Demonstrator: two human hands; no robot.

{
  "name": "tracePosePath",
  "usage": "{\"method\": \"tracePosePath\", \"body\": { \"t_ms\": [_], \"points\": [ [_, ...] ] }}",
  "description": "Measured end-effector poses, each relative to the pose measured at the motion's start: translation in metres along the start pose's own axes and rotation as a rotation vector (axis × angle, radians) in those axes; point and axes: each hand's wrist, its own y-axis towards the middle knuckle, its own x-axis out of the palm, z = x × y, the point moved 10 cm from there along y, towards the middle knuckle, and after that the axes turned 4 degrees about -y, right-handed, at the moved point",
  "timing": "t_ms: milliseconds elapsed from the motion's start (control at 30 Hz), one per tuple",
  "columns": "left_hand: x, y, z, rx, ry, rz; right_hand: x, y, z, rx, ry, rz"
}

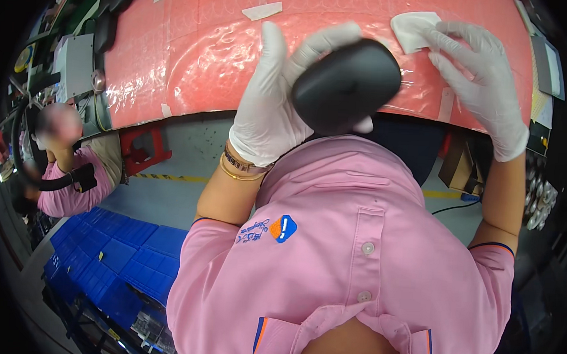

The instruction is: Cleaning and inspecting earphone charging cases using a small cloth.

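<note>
The left hand [269, 106] holds the black oval piece [346, 84] over the near edge of the red-covered table [205, 77], the right hand [478, 75] pinches a white cloth [411, 31] at the table's right part, and a loose gloved grip could drop the piece past that edge.

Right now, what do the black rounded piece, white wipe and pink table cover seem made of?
Black rounded piece: probably hard plastic, satin, judging by its smooth, soft sheen. White wipe: fabric or paper, unclear which; matte, without highlights. Pink table cover: likely plastic film, glossy, showing wrinkled reflections.
</note>
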Motion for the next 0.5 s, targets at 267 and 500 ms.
{"method": "tracePosePath", "body": {
  "t_ms": [267,500],
  "points": [
    [-0.03,0.023,0.019,0.155,-0.064,0.231,0.006,0.018,-0.012,0.136,-0.083,0.202],
    [-0.022,0.024,0.012,0.177,0.024,0.237,0.033,0.008,0.012,0.469,0.857,0.298]
  ]
}}
